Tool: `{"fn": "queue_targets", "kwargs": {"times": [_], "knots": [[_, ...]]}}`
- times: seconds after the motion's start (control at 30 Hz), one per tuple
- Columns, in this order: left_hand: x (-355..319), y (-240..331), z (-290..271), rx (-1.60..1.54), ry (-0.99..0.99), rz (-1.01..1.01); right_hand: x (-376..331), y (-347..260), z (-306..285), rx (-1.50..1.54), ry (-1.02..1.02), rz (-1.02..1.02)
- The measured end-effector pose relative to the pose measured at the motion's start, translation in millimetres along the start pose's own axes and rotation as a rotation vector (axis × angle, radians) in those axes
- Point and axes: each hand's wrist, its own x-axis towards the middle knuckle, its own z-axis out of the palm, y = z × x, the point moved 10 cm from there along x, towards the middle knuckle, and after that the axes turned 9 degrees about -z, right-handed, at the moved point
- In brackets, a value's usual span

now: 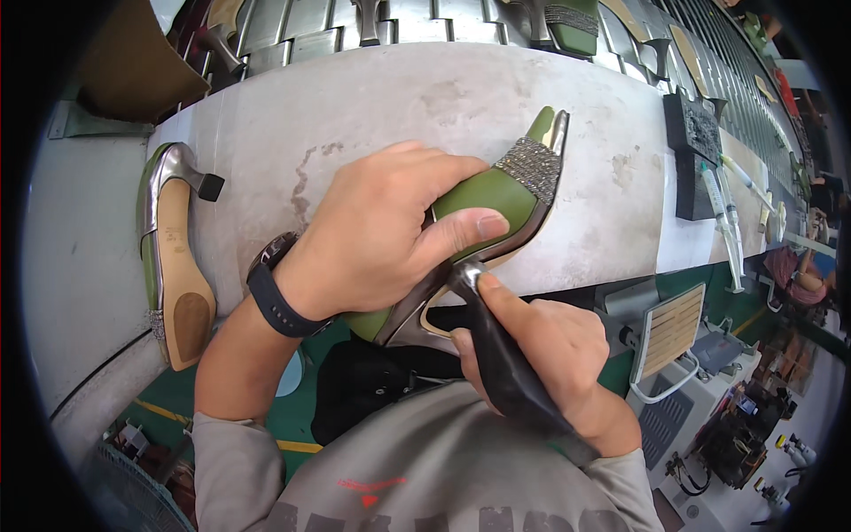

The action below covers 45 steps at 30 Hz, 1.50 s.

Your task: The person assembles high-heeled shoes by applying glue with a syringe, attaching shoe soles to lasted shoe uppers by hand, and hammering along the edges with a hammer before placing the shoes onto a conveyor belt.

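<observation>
Green shoe w/ a glittery band is mid-frame, toe end aimed upper right, held over the near part of the table. My L hand pinches it: thumb flat on the green upper, index bent across the far side; other fingertips are hidden, so can't tell abt those. My R hand is wrapped round a dark tool, index pressed down by its shiny end, which sits right at the shoe's lower edge; can't tell if it's actually touching. I'd guess the step in hand is working that edge; next move prob calls for a firm L hold & a light, careful R so the trim doesn't get scuffed. Surface is a pale worktable, stained in spots. 2nd shoe lies on its side at frame left, tan sole showing. Black block & syringes are at right. Along the top runs a metal-slat conveyor w/ more shoes, incl. a green one. Room beyond: green floor, slatted wooden panel & misc. equipment lower right, brown box upper left.
</observation>
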Motion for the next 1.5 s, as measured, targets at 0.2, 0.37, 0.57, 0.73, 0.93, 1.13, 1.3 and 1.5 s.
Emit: {"fn": "queue_targets", "kwargs": {"times": [0.2, 0.37, 0.57, 0.73, 0.93, 1.13, 1.3, 1.5], "knots": [[0, -12, -1, 0.046, -0.062, -0.085, 10, 24, -15, 0.359, 0.033, 0.102], [23, 20, 9, 0.093, -0.135, -0.132, -17, 58, -77, 0.63, 0.26, 0.369], [34, 17, 25, 0.206, -0.112, -0.156, -13, 76, -101, 0.698, 0.508, 0.505], [34, 12, 27, 0.169, -0.12, -0.174, 19, 106, -61, 0.585, 0.157, 0.588], [38, 14, 20, 0.188, -0.138, -0.209, 49, 176, -49, 0.7, 0.24, 0.759], [18, 73, -49, 0.058, 0.289, 0.093, 16, 186, -44, 0.652, 0.344, 0.71], [-9, 135, -45, -0.027, 0.153, 0.369, -8, 136, -53, 0.69, 0.348, 0.671], [-14, 139, -34, -0.111, 0.258, 0.3, 3, -31, -146, 0.633, 0.609, -0.126]]}}
